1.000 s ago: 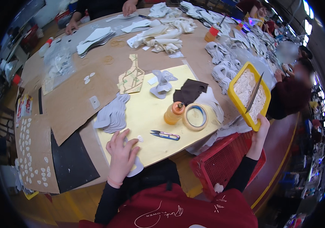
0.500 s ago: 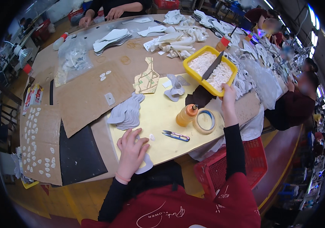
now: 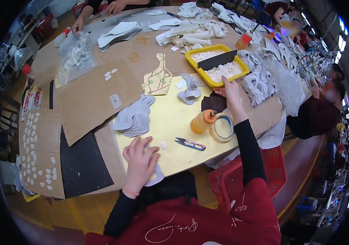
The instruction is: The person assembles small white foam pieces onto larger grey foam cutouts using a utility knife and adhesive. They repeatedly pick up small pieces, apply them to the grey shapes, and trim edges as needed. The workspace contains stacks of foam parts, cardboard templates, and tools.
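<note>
My right hand [image 3: 232, 96] grips the near edge of a yellow plastic tray [image 3: 204, 76]. Small white pieces fill the tray, and a dark divider [image 3: 219, 62] runs across it. My left hand [image 3: 139, 162], fingers apart and slightly bent, rests over a light grey cut piece [image 3: 157, 176] at the table's near edge. A small white oval piece [image 3: 163, 145] lies just beyond its fingertips. Thread snips [image 3: 190, 143], an orange bottle [image 3: 201, 123] and a roll of tape [image 3: 223, 128] stand or lie on the yellow sheet [image 3: 174, 161] between my hands.
Stacked grey pieces [image 3: 132, 118] lie ahead of my left hand. A patterned template [image 3: 158, 79] is beyond them. Cardboard sheets [image 3: 95, 98] cover the left side, one dotted with white ovals. A red crate [image 3: 239, 175] stands below the right edge. A co-worker's hands [image 3: 115, 7] are across the table.
My right hand has moved the yellow tray to the left and away from me, turning it. My left hand has stayed nearly still. Across the table, a co-worker's hand has reached the clear bag.
</note>
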Available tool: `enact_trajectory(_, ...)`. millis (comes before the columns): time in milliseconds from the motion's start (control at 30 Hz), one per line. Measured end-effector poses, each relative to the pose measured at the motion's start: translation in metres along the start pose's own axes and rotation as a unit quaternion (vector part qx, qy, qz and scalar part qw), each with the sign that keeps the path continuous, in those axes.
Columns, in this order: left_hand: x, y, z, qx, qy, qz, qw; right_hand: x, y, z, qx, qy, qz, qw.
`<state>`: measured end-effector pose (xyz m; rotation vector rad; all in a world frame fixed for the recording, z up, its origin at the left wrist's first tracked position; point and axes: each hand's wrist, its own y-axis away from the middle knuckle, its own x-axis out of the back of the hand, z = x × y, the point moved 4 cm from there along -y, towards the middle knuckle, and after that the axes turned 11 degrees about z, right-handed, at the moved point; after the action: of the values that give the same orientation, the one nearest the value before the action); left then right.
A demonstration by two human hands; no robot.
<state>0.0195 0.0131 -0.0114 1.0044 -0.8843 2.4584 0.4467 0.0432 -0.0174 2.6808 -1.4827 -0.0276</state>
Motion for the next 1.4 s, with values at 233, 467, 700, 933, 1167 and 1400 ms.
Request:
enact_trajectory(233, 0.003, -0.010, 0.008, -0.018, -0.018, -0.022, 0.999, 0.034, 0.023, -0.030, -0.022, 0.147, -0.009, 0.989)
enact_trajectory(467, 0.017, -0.018, -0.008, 0.046, 0.018, -0.029, 0.998, 0.053, 0.210, -0.097, 0.248, -0.153, -0.162, 0.943)
enact_trajectory(700, 0.029, -0.034, -0.020, 0.076, -0.015, -0.004, 0.997, -0.063, 0.289, -0.007, 0.167, 0.210, -0.279, 0.922)
enact_trajectory(933, 0.014, -0.012, -0.010, 0.180, -0.030, 0.000, 0.983, -0.074, 0.268, 0.005, 0.226, 0.301, -0.220, 0.900)
enact_trajectory(1167, 0.020, -0.013, -0.004, 0.251, 0.105, -0.070, 0.960, -0.064, 0.280, 0.007, 0.143, 0.202, -0.225, 0.942)
enact_trajectory(1400, 0.014, -0.011, 0.010, 0.395, 0.417, -0.034, 0.818, -0.056, 0.297, 0.013, -0.085, -0.009, -0.282, 0.956)
